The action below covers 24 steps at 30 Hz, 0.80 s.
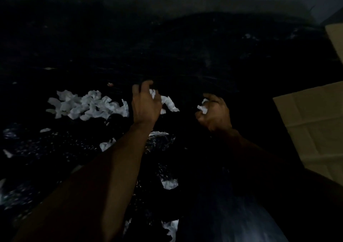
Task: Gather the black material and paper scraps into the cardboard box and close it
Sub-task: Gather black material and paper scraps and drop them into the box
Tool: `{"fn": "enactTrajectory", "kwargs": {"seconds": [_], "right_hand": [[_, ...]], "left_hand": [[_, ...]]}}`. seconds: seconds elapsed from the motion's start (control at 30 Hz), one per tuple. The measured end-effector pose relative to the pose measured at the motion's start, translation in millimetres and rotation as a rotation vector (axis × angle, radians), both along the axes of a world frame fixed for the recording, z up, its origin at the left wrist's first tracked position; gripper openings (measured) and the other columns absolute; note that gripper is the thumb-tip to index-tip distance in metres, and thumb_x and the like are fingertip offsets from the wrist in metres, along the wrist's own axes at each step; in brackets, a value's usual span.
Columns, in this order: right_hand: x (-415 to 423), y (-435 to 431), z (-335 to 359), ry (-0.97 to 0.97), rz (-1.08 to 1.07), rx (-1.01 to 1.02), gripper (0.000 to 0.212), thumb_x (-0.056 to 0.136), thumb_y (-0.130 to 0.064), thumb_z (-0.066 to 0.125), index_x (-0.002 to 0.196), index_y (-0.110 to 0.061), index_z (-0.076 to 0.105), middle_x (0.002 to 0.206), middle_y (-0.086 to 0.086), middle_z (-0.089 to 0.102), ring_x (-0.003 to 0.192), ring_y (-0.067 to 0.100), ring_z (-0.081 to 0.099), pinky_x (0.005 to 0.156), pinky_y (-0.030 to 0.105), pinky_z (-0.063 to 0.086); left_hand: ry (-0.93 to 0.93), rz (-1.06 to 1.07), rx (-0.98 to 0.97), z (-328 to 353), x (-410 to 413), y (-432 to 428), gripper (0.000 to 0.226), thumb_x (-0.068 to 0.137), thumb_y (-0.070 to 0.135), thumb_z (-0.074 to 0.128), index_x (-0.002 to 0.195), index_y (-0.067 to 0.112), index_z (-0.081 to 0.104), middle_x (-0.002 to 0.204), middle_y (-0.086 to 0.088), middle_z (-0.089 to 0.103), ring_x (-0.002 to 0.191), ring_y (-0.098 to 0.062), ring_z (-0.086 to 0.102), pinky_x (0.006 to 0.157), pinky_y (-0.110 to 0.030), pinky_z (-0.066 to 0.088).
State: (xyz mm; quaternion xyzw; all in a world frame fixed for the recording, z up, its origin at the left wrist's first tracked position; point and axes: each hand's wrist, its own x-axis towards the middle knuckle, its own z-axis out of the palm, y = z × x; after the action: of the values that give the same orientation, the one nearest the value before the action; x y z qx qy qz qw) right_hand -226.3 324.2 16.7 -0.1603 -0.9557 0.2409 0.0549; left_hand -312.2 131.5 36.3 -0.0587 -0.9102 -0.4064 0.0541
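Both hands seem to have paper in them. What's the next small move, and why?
Probably swing the right hand toward the cardboard box and drop its crumpled scrap there: the box lies just right of it. The left hand also grips a white scrap, and a pile of scraps waits further left.

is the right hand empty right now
No, the right hand has its fingers curled round a crumpled white paper scrap.

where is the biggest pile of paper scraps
In the head view the pile lies on the black material left of centre, right beside the left hand, opposite the box at the right edge.
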Motion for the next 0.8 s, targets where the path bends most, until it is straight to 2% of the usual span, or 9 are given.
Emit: {"fn": "enactTrajectory", "kwargs": {"seconds": [0.07, 0.17, 0.27, 0.33, 0.4, 0.53, 0.67, 0.73, 0.8], "right_hand": [[2, -3, -11, -0.013, 0.024, 0.022, 0.024, 0.076, -0.014, 0.067, 0.093, 0.002, 0.070, 0.112, 0.018, 0.065, 0.099, 0.039, 0.061, 0.085, 0.035, 0.047], [6, -11, -24, 0.112, 0.019, 0.100, 0.024, 0.071, -0.020, 0.054, 0.085, -0.002, 0.060, 0.085, 0.017, 0.063, 0.075, 0.037, 0.059, 0.069, 0.036, 0.046], [7, -17, -26, 0.098, 0.007, 0.147, 0.038, 0.072, -0.016, 0.057, 0.109, -0.008, 0.061, 0.094, 0.017, 0.062, 0.084, 0.039, 0.055, 0.075, 0.041, 0.044], [8, -17, -27, 0.052, 0.031, 0.197, 0.048, 0.076, -0.021, 0.057, 0.124, -0.020, 0.058, 0.102, 0.015, 0.059, 0.090, 0.038, 0.052, 0.079, 0.044, 0.046], [9, -15, -33, 0.083, 0.049, 0.253, 0.040, 0.080, -0.034, 0.049, 0.116, -0.026, 0.064, 0.102, 0.012, 0.058, 0.088, 0.036, 0.051, 0.077, 0.042, 0.048], [-3, -16, -36, 0.122, 0.048, 0.259, 0.033, 0.085, -0.041, 0.049, 0.088, -0.017, 0.071, 0.085, 0.012, 0.064, 0.073, 0.035, 0.060, 0.071, 0.037, 0.049], [-26, -16, -12, 0.046, -0.177, -0.022, 0.031, 0.089, -0.041, 0.054, 0.100, -0.016, 0.069, 0.100, 0.014, 0.066, 0.090, 0.038, 0.063, 0.075, 0.037, 0.047], [-38, -28, 1, 0.160, -0.199, -0.116, 0.024, 0.089, -0.034, 0.061, 0.103, -0.017, 0.069, 0.100, 0.013, 0.067, 0.091, 0.034, 0.064, 0.079, 0.039, 0.051], [-52, -47, 9, 0.262, -0.104, -0.164, 0.024, 0.089, -0.032, 0.061, 0.104, -0.016, 0.070, 0.099, 0.013, 0.066, 0.086, 0.032, 0.065, 0.077, 0.040, 0.053]], "left_hand": [[-0.069, -0.043, -0.161, -22, -1, -13, 0.045, 0.092, 0.021, 0.056, 0.136, 0.014, 0.049, 0.131, -0.020, 0.047, 0.116, -0.036, 0.049, 0.098, -0.037, 0.039], [-0.025, -0.108, -0.397, -48, 4, -22, 0.048, 0.095, 0.036, 0.050, 0.140, 0.018, 0.046, 0.123, -0.023, 0.055, 0.115, -0.041, 0.048, 0.099, -0.045, 0.038], [0.111, -0.092, -0.557, -52, 6, -19, 0.054, 0.093, 0.054, 0.040, 0.135, 0.022, 0.051, 0.107, -0.020, 0.063, 0.103, -0.036, 0.051, 0.088, -0.044, 0.042], [0.149, -0.146, -0.583, -53, 4, -17, 0.056, 0.090, 0.061, 0.043, 0.125, 0.019, 0.058, 0.104, -0.021, 0.060, 0.101, -0.035, 0.049, 0.087, -0.043, 0.042], [0.141, -0.202, -0.515, -54, 4, -16, 0.047, 0.088, 0.055, 0.053, 0.111, 0.015, 0.062, 0.108, -0.021, 0.054, 0.104, -0.035, 0.044, 0.088, -0.044, 0.040], [0.073, -0.259, -0.292, -51, 8, -14, 0.023, 0.082, 0.024, 0.066, 0.093, 0.004, 0.060, 0.108, -0.018, 0.055, 0.097, -0.034, 0.051, 0.081, -0.040, 0.045], [-0.047, -0.170, -0.112, -34, -2, -16, 0.023, 0.081, 0.015, 0.068, 0.094, 0.008, 0.051, 0.091, -0.012, 0.062, 0.083, -0.028, 0.060, 0.072, -0.037, 0.049], [-0.076, -0.143, -0.046, -27, -5, -18, 0.028, 0.082, 0.011, 0.065, 0.103, 0.012, 0.047, 0.087, -0.009, 0.063, 0.079, -0.028, 0.061, 0.070, -0.038, 0.051], [-0.069, -0.130, -0.012, -26, -6, -20, 0.034, 0.082, 0.006, 0.061, 0.112, 0.015, 0.047, 0.089, -0.009, 0.063, 0.080, -0.028, 0.061, 0.070, -0.038, 0.051]]}}
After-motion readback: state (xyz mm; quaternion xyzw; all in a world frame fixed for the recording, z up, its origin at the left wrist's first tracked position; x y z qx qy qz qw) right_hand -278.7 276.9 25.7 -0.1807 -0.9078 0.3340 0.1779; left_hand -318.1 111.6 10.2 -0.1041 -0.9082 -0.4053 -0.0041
